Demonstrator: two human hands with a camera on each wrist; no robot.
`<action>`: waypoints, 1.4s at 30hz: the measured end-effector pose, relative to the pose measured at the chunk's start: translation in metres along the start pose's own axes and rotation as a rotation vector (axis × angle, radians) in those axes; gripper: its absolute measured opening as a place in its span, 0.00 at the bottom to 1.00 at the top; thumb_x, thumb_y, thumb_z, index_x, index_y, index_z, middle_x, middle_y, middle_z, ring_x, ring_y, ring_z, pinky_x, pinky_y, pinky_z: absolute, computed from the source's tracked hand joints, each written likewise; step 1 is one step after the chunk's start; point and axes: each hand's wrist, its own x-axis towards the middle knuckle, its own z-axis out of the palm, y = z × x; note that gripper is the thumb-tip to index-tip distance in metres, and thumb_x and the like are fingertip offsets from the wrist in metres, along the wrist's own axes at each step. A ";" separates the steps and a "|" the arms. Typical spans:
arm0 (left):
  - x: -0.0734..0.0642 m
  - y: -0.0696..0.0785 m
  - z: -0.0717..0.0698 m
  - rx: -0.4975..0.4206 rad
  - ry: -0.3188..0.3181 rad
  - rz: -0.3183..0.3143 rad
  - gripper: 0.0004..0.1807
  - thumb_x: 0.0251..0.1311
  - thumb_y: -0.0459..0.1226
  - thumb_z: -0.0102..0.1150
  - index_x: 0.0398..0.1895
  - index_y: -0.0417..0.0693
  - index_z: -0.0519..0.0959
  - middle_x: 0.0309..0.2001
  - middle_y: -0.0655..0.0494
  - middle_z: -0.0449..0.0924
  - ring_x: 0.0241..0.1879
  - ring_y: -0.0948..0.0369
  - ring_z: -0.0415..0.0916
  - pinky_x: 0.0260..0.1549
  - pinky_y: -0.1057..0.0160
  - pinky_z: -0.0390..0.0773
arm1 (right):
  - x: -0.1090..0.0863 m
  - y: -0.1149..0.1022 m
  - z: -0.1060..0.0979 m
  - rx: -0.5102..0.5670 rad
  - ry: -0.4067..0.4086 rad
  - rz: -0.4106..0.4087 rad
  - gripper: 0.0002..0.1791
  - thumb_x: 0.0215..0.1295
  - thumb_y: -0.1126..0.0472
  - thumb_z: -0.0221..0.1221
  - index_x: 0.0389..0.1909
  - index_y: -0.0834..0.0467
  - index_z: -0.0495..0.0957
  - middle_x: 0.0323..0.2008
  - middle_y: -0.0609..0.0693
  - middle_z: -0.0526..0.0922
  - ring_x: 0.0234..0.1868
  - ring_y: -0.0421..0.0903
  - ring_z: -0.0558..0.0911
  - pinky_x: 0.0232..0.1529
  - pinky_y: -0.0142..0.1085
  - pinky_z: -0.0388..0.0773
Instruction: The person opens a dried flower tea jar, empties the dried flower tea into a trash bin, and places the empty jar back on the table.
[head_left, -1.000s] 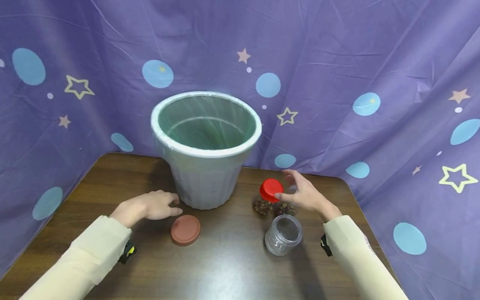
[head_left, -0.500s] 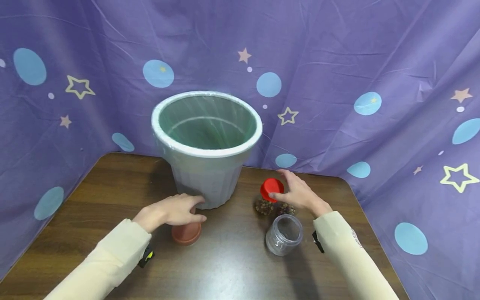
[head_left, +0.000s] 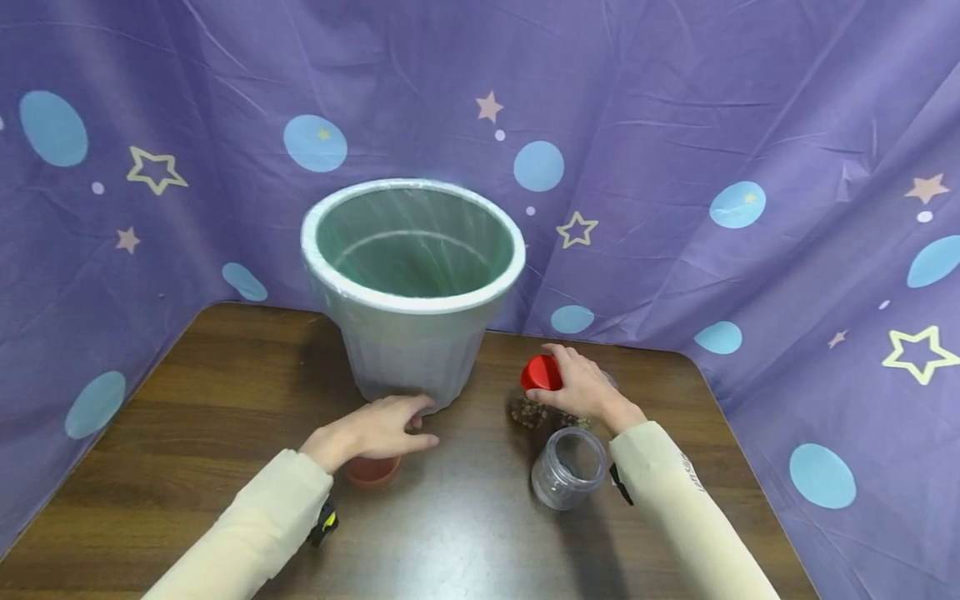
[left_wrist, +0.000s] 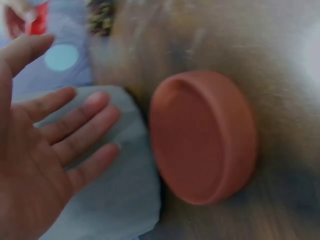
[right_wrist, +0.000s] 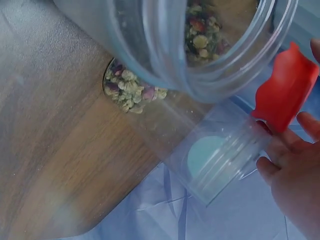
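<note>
My left hand [head_left: 371, 432], fingers extended, hovers past a shallow terracotta-coloured dish [head_left: 373, 473] and holds nothing. In the left wrist view the round dish [left_wrist: 190, 142] shows its raised rim beside the spread fingers. At the right, my right hand [head_left: 583, 390] reaches round a red lid [head_left: 541, 372], thumb on the near side, fingers on the far side. Beneath that lid is a clear jar of dried flowers [head_left: 528, 412]. A second flower jar, lidless with a threaded neck [right_wrist: 230, 162], is partly hidden under the hand. In front stands an open clear jar [head_left: 558, 482].
A large pale grey pot [head_left: 408, 358] with a wide white rim stands behind the left hand. The brown wooden table [head_left: 465, 533] ends at a purple curtain [head_left: 645, 167] with stars and blue spots.
My left hand has moved right, from beside the dish to over and past it. My right hand has shifted left, closer round the red lid. Dish, jars and pot stay put.
</note>
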 end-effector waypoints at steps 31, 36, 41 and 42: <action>0.010 0.009 0.014 -0.016 0.049 0.026 0.33 0.63 0.49 0.59 0.68 0.45 0.67 0.49 0.48 0.82 0.52 0.53 0.79 0.57 0.47 0.75 | -0.002 -0.004 0.020 -0.087 0.007 -0.104 0.50 0.43 0.54 0.75 0.70 0.49 0.62 0.50 0.57 0.82 0.55 0.54 0.79 0.66 0.60 0.59; 0.011 0.009 0.015 -0.015 0.064 0.037 0.32 0.63 0.48 0.60 0.68 0.46 0.68 0.44 0.52 0.81 0.49 0.55 0.79 0.53 0.49 0.76 | -0.001 -0.007 0.022 -0.123 0.021 -0.022 0.56 0.39 0.43 0.77 0.69 0.56 0.60 0.47 0.56 0.85 0.51 0.54 0.82 0.70 0.61 0.53; 0.012 0.009 0.016 -0.015 0.079 0.057 0.31 0.63 0.47 0.60 0.67 0.46 0.68 0.41 0.55 0.80 0.46 0.57 0.79 0.50 0.51 0.77 | 0.000 -0.010 0.024 -0.217 0.042 0.059 0.53 0.34 0.36 0.76 0.58 0.62 0.68 0.38 0.55 0.85 0.47 0.55 0.82 0.71 0.60 0.50; 0.012 0.008 0.016 -0.016 0.080 0.060 0.31 0.63 0.47 0.61 0.67 0.46 0.69 0.41 0.55 0.80 0.46 0.57 0.79 0.49 0.51 0.77 | 0.000 -0.010 0.025 -0.222 0.046 0.062 0.51 0.34 0.36 0.76 0.56 0.62 0.69 0.38 0.55 0.85 0.47 0.54 0.82 0.71 0.60 0.49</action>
